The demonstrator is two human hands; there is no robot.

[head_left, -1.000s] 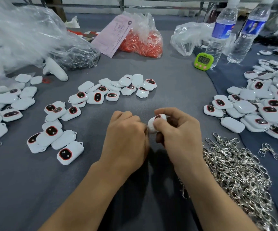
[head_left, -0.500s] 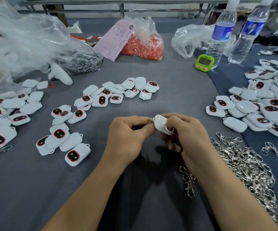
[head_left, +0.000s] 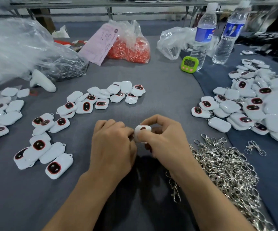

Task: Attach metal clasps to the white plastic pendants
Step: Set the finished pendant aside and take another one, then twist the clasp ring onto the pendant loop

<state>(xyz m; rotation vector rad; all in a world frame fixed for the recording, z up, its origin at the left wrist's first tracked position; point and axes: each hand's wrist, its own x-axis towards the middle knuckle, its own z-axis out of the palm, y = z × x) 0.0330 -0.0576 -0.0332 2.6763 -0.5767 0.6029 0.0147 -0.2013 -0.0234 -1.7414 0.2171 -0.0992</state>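
A white plastic pendant (head_left: 142,130) with a dark red-rimmed face is held above the grey table between both hands. My right hand (head_left: 165,137) pinches it with thumb and curled fingers. My left hand (head_left: 113,140) has its curled fingertips pressed against the pendant's left end; what they hold there is hidden. A metal clasp (head_left: 175,189) dangles or lies below my right wrist. A big heap of silver clasps (head_left: 221,170) lies to the right of my right forearm.
Several loose pendants lie at the left (head_left: 43,147), centre back (head_left: 105,97) and in a pile at the right (head_left: 251,105). At the back are a bag of red parts (head_left: 130,49), a green timer (head_left: 189,64), two water bottles (head_left: 203,35) and clear plastic bags (head_left: 18,52).
The pendant has turned so that its dark face shows upward, and my left fingers have closed in over its left end. The small ring seen half a second ago is now hidden.
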